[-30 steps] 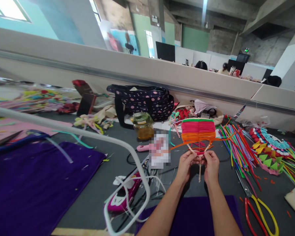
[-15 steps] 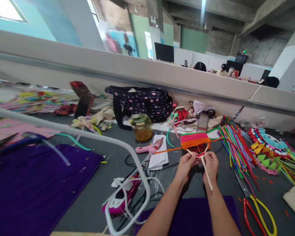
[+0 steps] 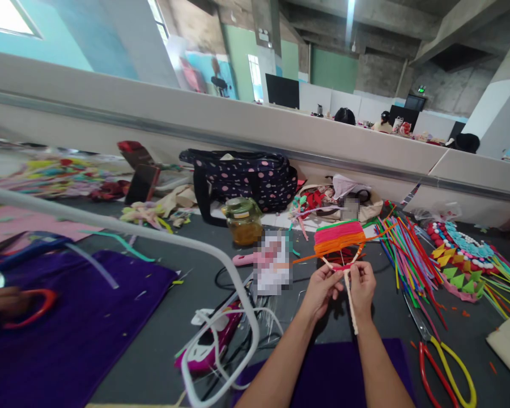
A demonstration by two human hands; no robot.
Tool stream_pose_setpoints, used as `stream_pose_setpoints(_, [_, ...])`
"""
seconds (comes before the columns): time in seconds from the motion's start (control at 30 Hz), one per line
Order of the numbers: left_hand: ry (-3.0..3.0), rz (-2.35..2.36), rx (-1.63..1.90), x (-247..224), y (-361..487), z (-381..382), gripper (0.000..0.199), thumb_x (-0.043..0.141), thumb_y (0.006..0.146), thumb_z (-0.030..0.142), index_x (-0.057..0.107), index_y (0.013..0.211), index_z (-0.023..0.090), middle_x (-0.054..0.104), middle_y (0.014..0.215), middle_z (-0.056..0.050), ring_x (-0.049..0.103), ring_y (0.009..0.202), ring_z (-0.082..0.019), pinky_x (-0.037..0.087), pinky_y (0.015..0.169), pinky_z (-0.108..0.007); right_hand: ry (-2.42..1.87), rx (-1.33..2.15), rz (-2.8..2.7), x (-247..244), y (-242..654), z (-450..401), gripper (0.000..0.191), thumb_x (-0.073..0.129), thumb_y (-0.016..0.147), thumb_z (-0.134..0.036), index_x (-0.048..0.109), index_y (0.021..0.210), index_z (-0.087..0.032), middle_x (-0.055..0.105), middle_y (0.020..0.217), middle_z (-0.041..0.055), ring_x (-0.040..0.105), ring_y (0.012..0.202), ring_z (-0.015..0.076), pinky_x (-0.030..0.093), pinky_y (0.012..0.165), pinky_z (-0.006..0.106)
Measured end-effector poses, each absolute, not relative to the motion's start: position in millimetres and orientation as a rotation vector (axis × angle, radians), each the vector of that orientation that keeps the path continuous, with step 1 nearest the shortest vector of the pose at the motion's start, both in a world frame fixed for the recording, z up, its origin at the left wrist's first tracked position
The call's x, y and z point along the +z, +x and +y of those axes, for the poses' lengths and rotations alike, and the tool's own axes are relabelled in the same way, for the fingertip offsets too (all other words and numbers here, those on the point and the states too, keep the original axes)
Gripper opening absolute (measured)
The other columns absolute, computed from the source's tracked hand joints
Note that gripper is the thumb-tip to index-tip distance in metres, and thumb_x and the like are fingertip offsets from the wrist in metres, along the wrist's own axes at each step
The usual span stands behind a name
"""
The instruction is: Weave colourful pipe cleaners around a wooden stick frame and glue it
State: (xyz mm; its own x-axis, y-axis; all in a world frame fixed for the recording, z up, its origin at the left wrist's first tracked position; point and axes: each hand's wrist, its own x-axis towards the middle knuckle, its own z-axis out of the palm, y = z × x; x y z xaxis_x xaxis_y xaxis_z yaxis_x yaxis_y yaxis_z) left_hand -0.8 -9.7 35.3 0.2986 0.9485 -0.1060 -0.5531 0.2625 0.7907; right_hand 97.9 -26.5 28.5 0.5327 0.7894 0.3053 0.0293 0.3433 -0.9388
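Striped panel (image 3: pixel 339 238), seemingly part-made.
Green, pink, orange bands in place; lower struts (image 3: pixel 327 263) bare, orange end (image 3: pixel 306 259) loose. Panel just beyond my left hand (image 3: pixel 322 290) and right hand (image 3: pixel 362 286), both pinching its pink joint (image 3: pixel 342 267).

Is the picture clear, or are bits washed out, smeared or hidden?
Head view: the upper-left window glares white; another person's hand at the left edge is blurred; blocky squares hide detail near the middle; the left hand and right hand look fairly sharp.
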Motion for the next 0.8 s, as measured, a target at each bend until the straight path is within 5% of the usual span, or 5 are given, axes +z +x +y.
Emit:
stream_pose_setpoints(0.13, [0.728,0.676,1.133,40,-2,-12,0.038,0.081,0.059,0.029,0.056,0.084,0.015,0.065,0.068,0.0,0.066,0.051,-0.015,0.044,0.034,-0.016,-1.119,0.608,-0.879,28,100,-26,0.021,0.058,0.081,-0.038,0.055,0.077,-0.018,0.058,0.065,-0.002,0.053,0.057,0.0125,0.043,0.056,0.023])
stream_pose_setpoints(0.33, [0.887,0.701,1.171,47,-9,-11,0.032,0.075,0.066,0.032,0.055,0.086,0.016,0.063,0.069,0.0,0.068,0.054,-0.018,0.043,0.034,-0.017,-1.066,0.705,-0.864,30,103,-26,0.019,0.062,0.078,-0.035,0.056,0.074,-0.017,0.059,0.066,-0.0024,0.053,0.061,0.0121,0.042,0.06,0.023])
stream_pose_setpoints(0.57, [0.998,0.749,1.218,52,-11,-11,0.034,0.071,0.069,0.033,0.058,0.093,0.014,0.068,0.085,-0.007,0.07,0.064,-0.021,0.05,0.044,-0.021,-0.973,0.889,-0.76,33,98,-25,0.023,0.067,0.073,-0.038,0.054,0.074,-0.019,0.049,0.056,-0.0082,0.037,0.04,0.0057,0.028,0.038,0.018])
stream_pose_setpoints(0.8, [1.031,0.778,1.249,55,-11,-13,0.035,0.071,0.069,0.035,0.061,0.095,0.014,0.07,0.094,-0.01,0.07,0.067,-0.021,0.053,0.054,-0.025,-0.965,0.817,-0.742,34,96,-27,0.023,0.068,0.073,-0.037,0.055,0.075,-0.018,0.055,0.059,-0.0049,0.047,0.045,0.0075,0.036,0.041,0.018])
